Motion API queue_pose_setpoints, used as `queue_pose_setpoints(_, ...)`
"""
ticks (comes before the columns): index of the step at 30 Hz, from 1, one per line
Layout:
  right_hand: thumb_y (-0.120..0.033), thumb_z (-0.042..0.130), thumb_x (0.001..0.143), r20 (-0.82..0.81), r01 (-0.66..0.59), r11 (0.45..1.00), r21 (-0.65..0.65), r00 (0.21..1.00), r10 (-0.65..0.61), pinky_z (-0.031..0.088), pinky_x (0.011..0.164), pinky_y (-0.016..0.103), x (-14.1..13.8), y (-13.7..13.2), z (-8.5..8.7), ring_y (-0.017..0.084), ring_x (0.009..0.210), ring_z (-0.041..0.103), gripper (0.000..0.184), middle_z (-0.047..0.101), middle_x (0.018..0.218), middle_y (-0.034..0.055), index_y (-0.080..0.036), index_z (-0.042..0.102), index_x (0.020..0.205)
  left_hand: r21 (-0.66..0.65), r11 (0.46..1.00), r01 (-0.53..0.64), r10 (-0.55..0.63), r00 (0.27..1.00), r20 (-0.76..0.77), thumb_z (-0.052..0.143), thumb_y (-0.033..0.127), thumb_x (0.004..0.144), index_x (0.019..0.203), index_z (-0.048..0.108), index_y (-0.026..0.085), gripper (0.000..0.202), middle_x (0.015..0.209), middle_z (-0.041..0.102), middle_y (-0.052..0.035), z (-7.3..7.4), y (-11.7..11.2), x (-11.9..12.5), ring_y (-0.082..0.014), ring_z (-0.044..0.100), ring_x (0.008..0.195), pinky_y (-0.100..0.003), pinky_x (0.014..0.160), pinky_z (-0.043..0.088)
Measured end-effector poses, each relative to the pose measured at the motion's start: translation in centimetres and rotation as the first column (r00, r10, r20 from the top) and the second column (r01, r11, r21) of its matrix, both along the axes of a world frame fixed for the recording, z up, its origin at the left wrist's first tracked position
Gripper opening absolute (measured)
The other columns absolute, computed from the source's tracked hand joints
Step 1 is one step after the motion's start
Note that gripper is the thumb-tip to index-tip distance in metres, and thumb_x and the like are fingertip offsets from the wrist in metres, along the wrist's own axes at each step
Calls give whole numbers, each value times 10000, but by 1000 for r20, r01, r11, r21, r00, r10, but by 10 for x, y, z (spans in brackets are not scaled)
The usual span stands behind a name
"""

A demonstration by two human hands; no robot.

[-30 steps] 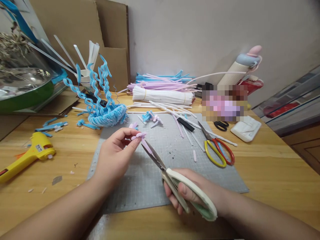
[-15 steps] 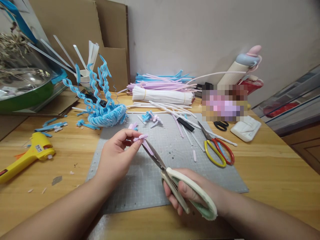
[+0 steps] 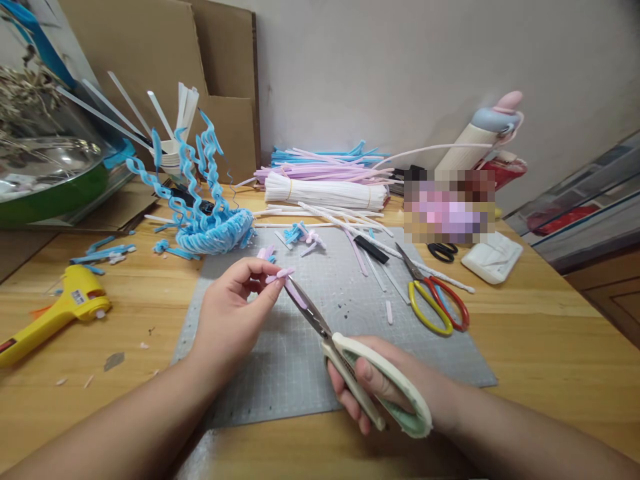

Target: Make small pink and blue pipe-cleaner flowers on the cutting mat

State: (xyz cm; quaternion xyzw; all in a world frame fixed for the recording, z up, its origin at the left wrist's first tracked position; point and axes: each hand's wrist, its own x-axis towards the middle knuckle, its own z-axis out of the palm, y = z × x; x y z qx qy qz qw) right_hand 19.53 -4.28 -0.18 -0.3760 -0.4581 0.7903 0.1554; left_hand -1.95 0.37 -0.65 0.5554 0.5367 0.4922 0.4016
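Note:
My left hand (image 3: 237, 307) pinches a small lilac pipe cleaner piece (image 3: 296, 293) between thumb and fingers, above the grey cutting mat (image 3: 260, 393). My right hand (image 3: 370, 380) grips white-handled scissors (image 3: 383, 367), thumb through one loop. The scissor blades point up and left, and their tips are at the lilac piece beside my left fingertips. Whether the blades touch it I cannot tell. Short lilac and blue pieces (image 3: 267, 254) show just behind my left hand. Farther back on the mat lies a small blue and pink pipe cleaner cluster (image 3: 305, 235).
A blue fuzzy ring with curly strands (image 3: 215, 230) stands at the back left. Left of the mat lies a yellow glue gun (image 3: 75, 300). Red-and-yellow-handled scissors (image 3: 435, 300) rest at right. Bundled white pipe cleaners (image 3: 325, 191) lie along the wall; a white bottle (image 3: 470, 137) leans behind.
The scissors' handles have closed slightly and the blades are nearer together. My left hand has hardly moved and keeps the lilac piece.

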Motion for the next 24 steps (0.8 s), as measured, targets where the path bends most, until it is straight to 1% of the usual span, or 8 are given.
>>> queue_pose_setpoints(4,-845,590,589,3,-4,1000,-6,1000,4,389,391,131,0,-1,0,45,453,527,729,539,613,-18,-147,493,777,-10,1000,-9,9,1000,-4,703,331,810,880,655,208,150,827,638,1,0,1,1,-138,556,732,-257,690,412)
queue_pose_setpoints(12,-854,622,531,36,20,996,-85,999,-17,371,387,133,-4,1,4,38,429,505,744,527,580,-33,-156,487,751,0,1000,-29,29,1000,10,708,320,809,879,645,209,145,825,639,6,-1,0,0,-134,551,732,-258,701,413)
queue_pose_setpoints(17,-840,621,560,96,24,999,-41,995,-20,355,412,178,-3,-1,2,60,447,480,705,507,568,-42,-176,473,743,-8,1000,-25,26,999,45,705,291,811,858,632,205,122,806,622,17,1,0,1,-120,534,717,-244,681,400)
queue_pose_setpoints(19,-762,647,632,169,33,998,48,985,-40,354,448,205,-2,-1,2,73,480,450,611,479,572,-52,-183,483,736,-11,1000,-20,21,995,99,698,260,811,840,623,202,99,807,612,21,2,1,3,-116,535,728,-235,689,403)
queue_pose_setpoints(20,-692,668,672,238,28,989,143,969,-62,347,472,216,-2,-1,2,80,507,437,540,471,581,-52,-185,491,723,-9,1000,-15,16,992,129,696,242,809,827,618,199,91,820,613,20,2,1,3,-116,543,749,-231,704,408)
queue_pose_setpoints(21,-614,689,703,330,4,964,265,939,-95,333,495,227,-2,0,3,89,535,424,468,470,590,-49,-186,498,704,-7,1000,-6,7,987,161,695,223,805,809,612,195,89,843,618,16,2,1,4,-119,556,785,-228,729,416)
queue_pose_setpoints(22,-539,704,724,429,-45,917,395,892,-141,314,513,237,-2,1,4,98,558,416,409,480,598,-43,-186,502,682,-8,1000,7,-6,980,198,696,203,798,789,604,191,93,871,628,9,2,1,5,-124,568,828,-226,757,423)
queue_pose_setpoints(24,-448,723,738,585,-200,778,595,772,-248,277,534,254,-1,3,6,112,580,419,349,527,618,-32,-186,507,656,-36,998,55,-42,956,290,697,166,775,754,590,181,110,927,652,-9,2,2,5,-138,581,887,-229,789,439)
